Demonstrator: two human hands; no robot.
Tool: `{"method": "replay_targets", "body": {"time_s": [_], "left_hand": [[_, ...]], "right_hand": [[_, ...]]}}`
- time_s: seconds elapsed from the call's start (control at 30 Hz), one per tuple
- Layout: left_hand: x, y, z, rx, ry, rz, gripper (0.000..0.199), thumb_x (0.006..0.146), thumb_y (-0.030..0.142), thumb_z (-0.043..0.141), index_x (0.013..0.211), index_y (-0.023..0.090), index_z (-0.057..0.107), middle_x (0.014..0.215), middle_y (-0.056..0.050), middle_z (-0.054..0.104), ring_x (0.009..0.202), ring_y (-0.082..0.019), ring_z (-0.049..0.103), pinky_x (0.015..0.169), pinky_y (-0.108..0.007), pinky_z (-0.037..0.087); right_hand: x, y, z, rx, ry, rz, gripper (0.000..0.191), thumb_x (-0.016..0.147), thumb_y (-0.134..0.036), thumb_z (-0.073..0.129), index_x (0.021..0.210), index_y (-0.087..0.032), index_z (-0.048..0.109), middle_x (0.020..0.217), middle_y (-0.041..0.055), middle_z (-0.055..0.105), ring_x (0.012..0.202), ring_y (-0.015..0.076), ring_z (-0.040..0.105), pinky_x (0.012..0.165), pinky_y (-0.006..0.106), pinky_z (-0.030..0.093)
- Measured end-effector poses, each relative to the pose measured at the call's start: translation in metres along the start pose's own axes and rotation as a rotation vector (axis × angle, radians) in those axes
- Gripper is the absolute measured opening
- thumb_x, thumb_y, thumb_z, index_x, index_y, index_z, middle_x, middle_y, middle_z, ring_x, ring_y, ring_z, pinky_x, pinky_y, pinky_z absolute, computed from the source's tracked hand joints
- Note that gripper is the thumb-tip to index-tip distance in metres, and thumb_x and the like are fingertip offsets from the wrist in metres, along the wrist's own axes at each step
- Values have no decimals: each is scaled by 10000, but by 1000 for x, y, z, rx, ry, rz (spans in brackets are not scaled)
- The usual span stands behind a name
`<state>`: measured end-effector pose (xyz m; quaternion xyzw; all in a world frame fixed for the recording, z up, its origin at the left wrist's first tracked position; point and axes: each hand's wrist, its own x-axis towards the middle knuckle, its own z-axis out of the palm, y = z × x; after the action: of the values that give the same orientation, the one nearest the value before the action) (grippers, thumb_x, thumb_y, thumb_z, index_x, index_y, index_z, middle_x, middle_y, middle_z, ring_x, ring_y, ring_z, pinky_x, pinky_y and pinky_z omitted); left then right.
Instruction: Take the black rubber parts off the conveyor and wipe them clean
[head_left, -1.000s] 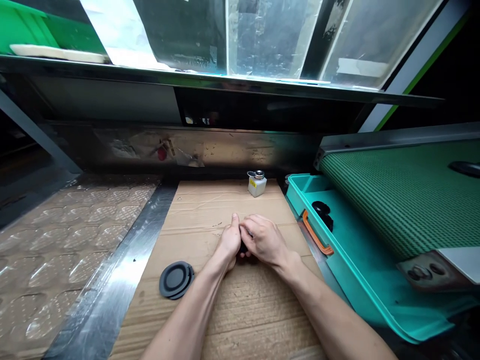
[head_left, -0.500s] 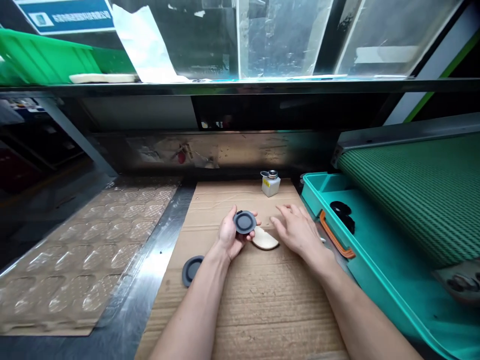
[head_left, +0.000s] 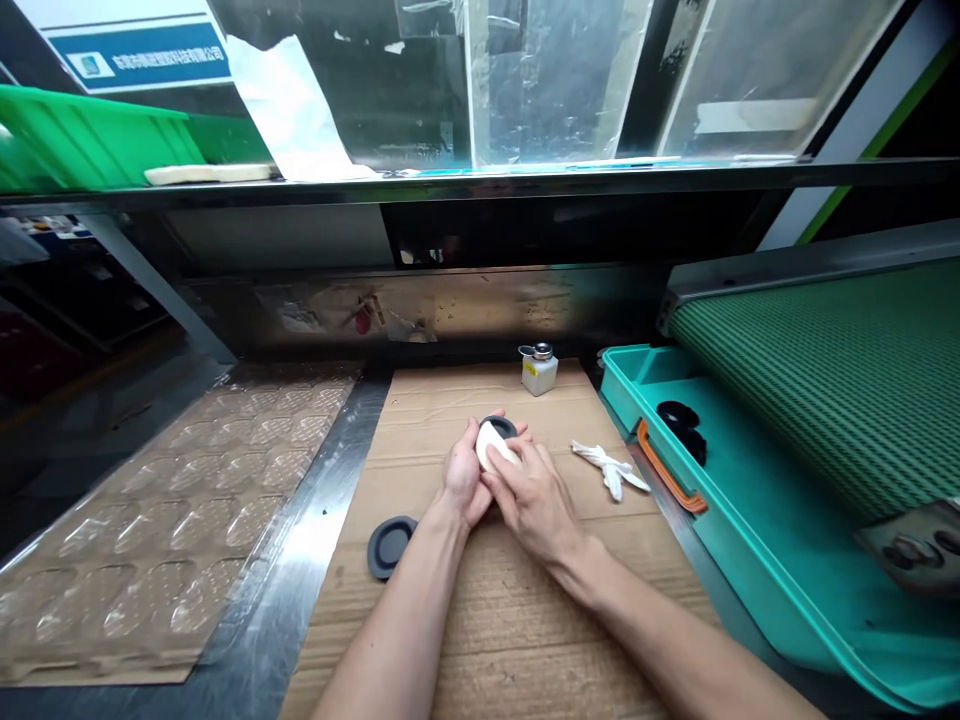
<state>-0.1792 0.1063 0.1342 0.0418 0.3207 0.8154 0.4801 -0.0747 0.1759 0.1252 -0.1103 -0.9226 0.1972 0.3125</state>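
Observation:
My left hand is closed around a dark grey round disc, held above the cardboard. Between the fingers of my right hand is a white half-round pad, which lies over the disc and hides most of its face. Both hands meet at the middle of the cardboard. Left of my left forearm lies a second dark grey disc with a recessed centre. To the right of my right hand rests a crumpled white cloth strip.
A small white bottle with a metal top stands at the cardboard's far edge. On the right, a teal bin holding black parts sits beside a green conveyor belt. Clear moulded trays lie left. A metal shelf crosses above.
My right hand has picked the white pad up from the cardboard and brought it left onto the disc in my left hand. The white cloth strip, hidden before, now shows.

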Motion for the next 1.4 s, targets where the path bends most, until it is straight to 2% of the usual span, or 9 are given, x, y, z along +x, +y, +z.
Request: {"method": "replay_targets", "body": {"time_s": [0.17,0.3,0.67,0.83,0.97,1.03,1.1,1.27,1.4], "left_hand": [[-1,-1,-1,-19,9,-10,344,963,374,413,1094,128,614,1110,-140,683,1025,-227,653,895,-363,550],[1,-2,-1,-9,46,17,327,967,354,405,1069,124,613,1086,-142,692,1025,-233,657,891,-383,557],[5,2,-6,-52,115,20,279,954,324,424,1040,128,604,1071,-159,688,992,-250,676,860,-413,577],[6,17,-7,-85,206,73,373,978,343,297,1083,114,572,1102,-208,660,1008,-290,670,785,-448,589],[-2,23,-2,-91,265,104,335,963,348,298,981,140,560,982,-165,667,937,-288,687,667,-387,582],[-5,26,0,25,291,87,215,931,291,370,918,155,536,900,-127,663,866,-271,699,603,-333,555],[-4,37,0,270,294,61,136,897,293,449,902,172,511,860,-98,655,798,-246,702,547,-275,511],[27,95,-9,1401,375,17,301,804,498,597,870,218,507,695,-13,601,541,-179,643,403,-178,313],[61,131,-13,1713,495,-73,306,703,449,690,750,184,545,504,-6,504,351,-191,504,375,-247,311]], "right_hand": [[1,-1,-2,-83,12,38,369,967,-308,427,1289,-236,591,1229,131,534,1014,257,458,872,395,445],[1,4,-5,-122,-14,78,360,965,-306,416,1259,-220,606,1196,140,551,999,260,458,870,398,443],[0,8,0,-87,-46,32,338,950,-308,442,1239,-250,607,1171,121,558,1013,253,478,858,378,450],[1,30,-3,-127,50,154,304,942,-309,470,1194,-244,627,1106,120,585,1017,252,494,874,370,438],[-1,36,-1,-152,-3,195,259,940,-313,473,1112,-239,652,1027,113,608,983,251,515,859,359,434],[-2,38,1,-161,-25,205,249,939,-331,477,1082,-238,658,992,109,605,976,254,519,854,357,430],[-3,38,3,-159,-28,207,240,935,-337,480,1062,-240,658,992,108,599,980,254,518,856,355,425],[-2,39,2,-141,-33,229,227,921,-324,492,1057,-226,646,1009,111,591,990,251,509,862,358,413],[-1,38,-2,-111,-57,243,208,913,-336,495,1022,-234,640,1007,94,588,1010,249,498,879,367,404]]}}
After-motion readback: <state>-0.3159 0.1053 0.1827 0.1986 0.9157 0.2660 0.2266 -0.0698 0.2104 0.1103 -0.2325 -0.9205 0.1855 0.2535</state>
